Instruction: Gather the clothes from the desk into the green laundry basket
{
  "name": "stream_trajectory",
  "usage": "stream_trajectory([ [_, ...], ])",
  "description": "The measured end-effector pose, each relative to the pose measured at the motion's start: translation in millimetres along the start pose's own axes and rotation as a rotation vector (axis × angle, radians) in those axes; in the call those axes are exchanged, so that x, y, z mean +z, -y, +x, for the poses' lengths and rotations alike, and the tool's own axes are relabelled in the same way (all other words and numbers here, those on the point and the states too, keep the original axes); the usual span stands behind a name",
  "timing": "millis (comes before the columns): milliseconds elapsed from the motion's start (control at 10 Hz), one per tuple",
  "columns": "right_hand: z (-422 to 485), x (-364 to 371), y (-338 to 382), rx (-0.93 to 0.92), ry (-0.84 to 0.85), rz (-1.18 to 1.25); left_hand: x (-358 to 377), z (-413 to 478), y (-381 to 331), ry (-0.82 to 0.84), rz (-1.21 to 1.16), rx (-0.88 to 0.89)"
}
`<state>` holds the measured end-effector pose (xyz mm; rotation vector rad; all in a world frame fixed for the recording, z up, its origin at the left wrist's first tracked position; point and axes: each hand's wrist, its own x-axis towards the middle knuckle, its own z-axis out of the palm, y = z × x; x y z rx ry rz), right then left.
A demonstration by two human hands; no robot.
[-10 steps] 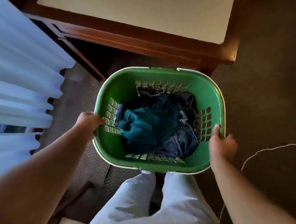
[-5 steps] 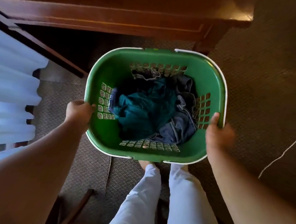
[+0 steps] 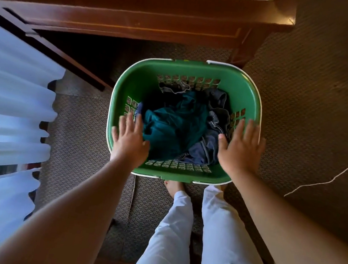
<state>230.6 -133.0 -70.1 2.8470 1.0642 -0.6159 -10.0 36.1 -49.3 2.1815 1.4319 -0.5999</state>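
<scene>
1 basket (image 3: 249, 93), 2 hands (image 3: 131, 139) (fingers spread), clothes (image 3: 173, 127) inside.

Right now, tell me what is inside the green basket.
In the basket: a crumpled teal garment on top, blue-grey clothes to its right and behind it. The pile covers its bottom and anything beneath. The left hand and right hand hide parts of the side walls.

Patterned brown carpet (image 3: 306, 94) lay beneath me, a dark wooden desk (image 3: 139, 16) ahead, sheer curtains (image 3: 7, 98) glowing on my left, a thin cord (image 3: 332, 181) to my right.
</scene>
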Motion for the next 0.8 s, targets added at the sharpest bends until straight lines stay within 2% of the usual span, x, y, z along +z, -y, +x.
stream_trajectory([
  [100, -18, 12, 5, -0.268, 0.209, -0.090, 19, -15, -15, 0.140, 0.151, 0.242],
  [200, -45, 25, 3, -0.454, 0.464, -0.179, 44, -31, -19, 0.258, 0.248, 0.365],
  [300, -66, 35, -2, -0.485, 0.513, -0.263, 55, -42, -16, 0.244, 0.270, 0.369],
  [400, -72, 34, -3, -0.481, 0.428, -0.238, 58, -52, -8, 0.228, 0.257, 0.366],
  [500, -71, 14, 7, -0.456, 0.355, -0.143, 51, -63, -13, 0.164, 0.145, 0.333],
  [600, -71, -8, 19, -0.487, 0.237, -0.091, 35, -70, -30, 0.035, 0.132, 0.363],
  [800, -70, -48, 34, -0.522, 0.078, -0.041, 5, -81, -57, -0.059, 0.073, 0.384],
])
